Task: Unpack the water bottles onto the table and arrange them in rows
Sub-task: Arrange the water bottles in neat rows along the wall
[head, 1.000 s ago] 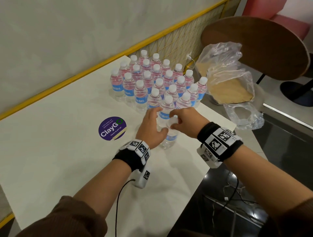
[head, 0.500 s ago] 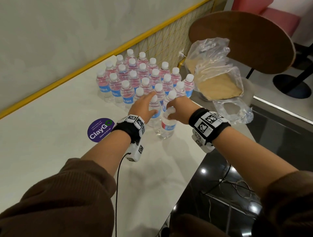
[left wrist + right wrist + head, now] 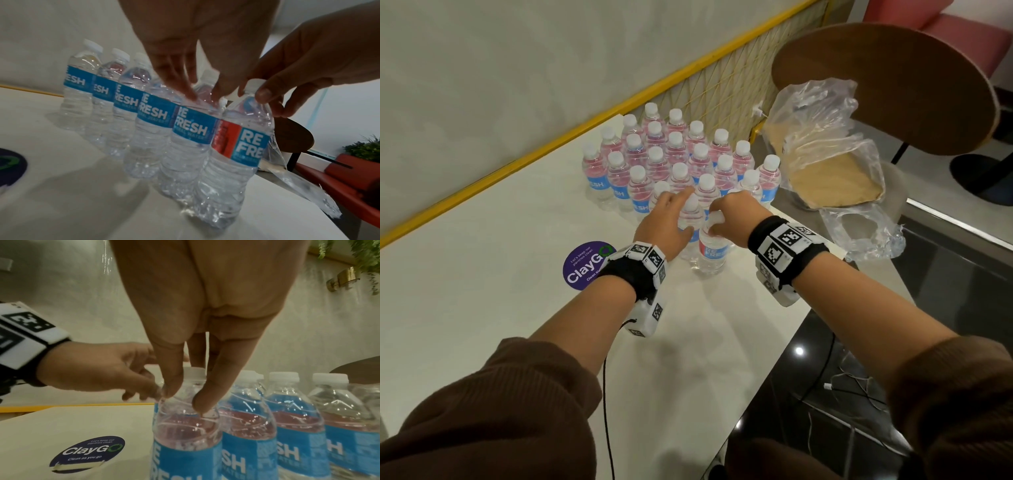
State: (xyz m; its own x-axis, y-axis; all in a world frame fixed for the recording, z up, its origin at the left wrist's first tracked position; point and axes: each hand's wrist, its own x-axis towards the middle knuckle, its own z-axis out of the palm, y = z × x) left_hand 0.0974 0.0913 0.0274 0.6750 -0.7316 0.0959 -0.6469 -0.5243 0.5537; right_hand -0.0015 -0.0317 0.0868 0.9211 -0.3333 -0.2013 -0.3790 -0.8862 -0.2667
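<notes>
Several clear water bottles (image 3: 678,154) with white caps and blue labels stand in rows at the far right of the white table (image 3: 482,274). The nearest bottle (image 3: 711,251) stands at the front of the group. My right hand (image 3: 717,222) pinches its neck just under the cap between thumb and fingers (image 3: 202,400). My left hand (image 3: 681,212) is beside it, its fingertips (image 3: 191,95) touching the shoulder of the neighbouring bottle (image 3: 191,134). The left wrist view is blurred around those fingers.
A purple ClayGo sticker (image 3: 589,265) lies on the table left of my hands. Torn plastic wrap (image 3: 822,113) and a cardboard tray (image 3: 832,178) lie on a stool to the right. Behind is a round wooden tabletop (image 3: 887,85). The table's right edge drops to a dark floor with cables (image 3: 842,383).
Both hands have moved away from me, up to the rows. The bottle in my right hand now stands against the front of the group.
</notes>
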